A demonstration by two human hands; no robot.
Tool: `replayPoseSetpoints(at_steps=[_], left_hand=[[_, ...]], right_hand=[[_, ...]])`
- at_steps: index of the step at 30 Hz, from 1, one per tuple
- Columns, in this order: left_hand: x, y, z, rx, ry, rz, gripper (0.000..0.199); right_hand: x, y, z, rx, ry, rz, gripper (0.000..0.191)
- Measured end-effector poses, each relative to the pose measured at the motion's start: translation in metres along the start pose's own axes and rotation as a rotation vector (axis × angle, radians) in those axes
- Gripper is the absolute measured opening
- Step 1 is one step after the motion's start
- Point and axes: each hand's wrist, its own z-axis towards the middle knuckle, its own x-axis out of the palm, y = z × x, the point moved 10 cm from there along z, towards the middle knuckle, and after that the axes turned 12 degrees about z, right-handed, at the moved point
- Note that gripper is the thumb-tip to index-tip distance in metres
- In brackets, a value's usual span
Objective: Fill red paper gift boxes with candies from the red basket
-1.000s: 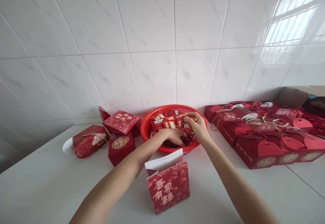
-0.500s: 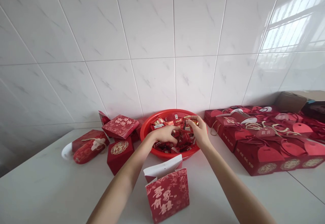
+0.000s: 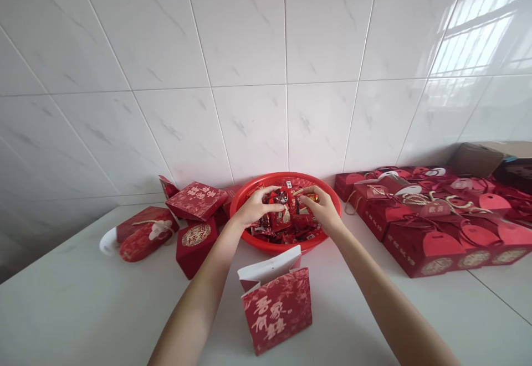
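Since the earlier frame, the left hand (image 3: 257,210) has been drawn up and leftward, while the right hand (image 3: 326,211) has been kept over the right side of the basket (image 3: 266,178); in the head view, a dark wrapped packet (image 3: 281,197) appears to be pinched between the left fingers and thumb, and a gold packet (image 3: 310,196) seems to be clamped likewise in the right; both hands are held low and turned toward each other, probably so that anything dropped would be caught below. Loose red packets (image 3: 282,220) are gathered in the same basket, presumably to be contained by its raised rim; an open carton (image 3: 278,313) is stood upright on the bench (image 3: 75,305) between the forearms, just in front of the basket, likely for easy reach by either hand; its contents are hidden. At the left, a patterned box (image 3: 197,200) is rested aslant on others, as though set down loosely; at the right, ribboned boxes (image 3: 440,252) are packed side by side, perhaps to save room, with a cardboard box (image 3: 476,161) set behind them.
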Motion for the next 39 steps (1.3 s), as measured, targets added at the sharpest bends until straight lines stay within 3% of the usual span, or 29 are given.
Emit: replayPoseSetpoints(at_steps=[6,15,19,25,32,39], left_hand=[[-0.002,0.013,-0.002,-0.112,-0.054,-0.183,0.058],[0.001,0.018,-0.004,-0.196,-0.069,-0.239,0.054],[0.003,0.017,-0.004,-0.167,-0.061,-0.205,0.053],[-0.004,0.012,-0.001,-0.044,-0.094,-0.1,0.037],[0.004,0.008,0.001,0.029,-0.014,-0.134,0.056],[0.002,0.003,0.003,0.111,-0.033,-0.006,0.05]], right_hand=[[0.016,-0.004,-0.003,0.075,0.16,-0.04,0.027],[0.012,-0.004,-0.001,0.079,0.111,-0.016,0.027],[0.01,-0.005,0.0,0.084,0.105,-0.03,0.03],[0.008,-0.004,0.001,0.058,0.086,-0.038,0.029],[0.01,-0.005,0.001,0.075,0.107,0.002,0.031],[0.012,-0.003,0.0,0.053,0.132,0.008,0.029]])
